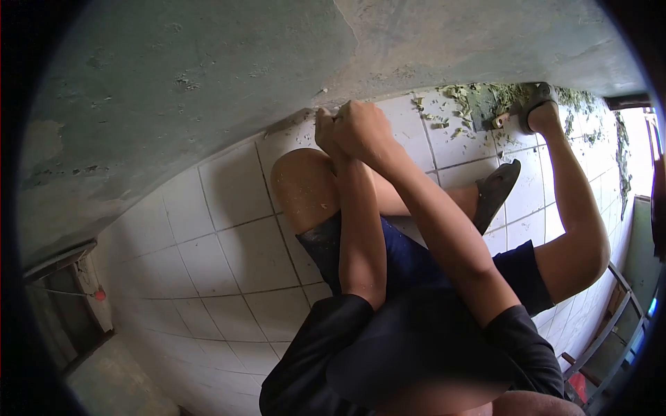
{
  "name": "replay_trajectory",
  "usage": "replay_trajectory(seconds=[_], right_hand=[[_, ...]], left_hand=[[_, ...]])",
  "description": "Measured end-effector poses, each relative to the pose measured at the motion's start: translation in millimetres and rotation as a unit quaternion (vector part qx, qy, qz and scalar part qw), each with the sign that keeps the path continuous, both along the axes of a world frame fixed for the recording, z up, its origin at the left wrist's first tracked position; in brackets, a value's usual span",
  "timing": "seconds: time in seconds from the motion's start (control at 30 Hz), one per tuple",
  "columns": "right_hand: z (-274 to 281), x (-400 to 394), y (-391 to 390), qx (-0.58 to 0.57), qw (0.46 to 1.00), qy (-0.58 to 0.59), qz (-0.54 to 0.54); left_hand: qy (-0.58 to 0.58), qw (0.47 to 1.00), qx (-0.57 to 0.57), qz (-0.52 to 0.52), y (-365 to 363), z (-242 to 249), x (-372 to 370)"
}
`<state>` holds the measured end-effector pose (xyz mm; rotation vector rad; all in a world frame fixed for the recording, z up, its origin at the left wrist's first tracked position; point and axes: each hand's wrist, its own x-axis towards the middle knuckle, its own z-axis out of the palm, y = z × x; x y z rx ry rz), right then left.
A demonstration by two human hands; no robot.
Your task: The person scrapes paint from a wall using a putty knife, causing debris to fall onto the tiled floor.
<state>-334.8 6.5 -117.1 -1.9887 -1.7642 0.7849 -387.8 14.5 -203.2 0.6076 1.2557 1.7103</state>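
Close together at the foot of the green wall (208,76), both hands are in front of a bent knee. My right hand (364,132) is closed, knuckles up, and partly covers the other hand. Beside it on the left, my left hand (326,132) is closed too, near the wall's lower edge. Whatever the fingers hold is hidden. Pale specks dot the knee and forearms. White floor tiles (239,253) lie under the hands.
Green peeled flakes (458,114) are strewn along the wall base at upper right, around a sandalled foot (541,111). A small wooden-looking piece (499,121) lies among them. A metal frame (621,312) stands at lower right. A dark opening (66,305) is at left.
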Motion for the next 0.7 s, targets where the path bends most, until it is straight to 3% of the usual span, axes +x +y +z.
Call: replay_trajectory(seconds=[0.17,0.3,0.4,0.43,0.47,0.53,0.57,0.7], right_hand=[[21,-5,-8,-0.016,1.0,-0.022,0.0],[1,3,-2,-0.063,0.997,-0.026,0.027],[13,10,-16,-0.008,0.999,0.019,0.035],[6,10,-15,-0.01,0.999,0.016,0.033],[-3,10,-14,-0.014,0.999,0.013,0.033],[-10,15,-17,-0.016,0.999,0.009,0.028],[-7,16,-20,-0.003,0.999,0.019,0.04],[5,22,-44,0.038,0.996,0.08,0.018]], left_hand=[[-0.02,1.0,-0.011,-0.015,-13,-12,-6],[-0.04,0.998,-0.033,-0.028,4,-27,3],[-0.055,0.997,-0.042,-0.03,3,-36,6],[0.153,0.985,-0.053,-0.058,5,-58,-1],[0.15,0.985,-0.054,-0.063,4,-57,-3],[0.189,0.981,-0.017,-0.044,1,-49,-4],[0.081,0.988,-0.128,-0.035,0,-3,-4],[0.073,0.99,-0.101,-0.064,-2,18,-2]])
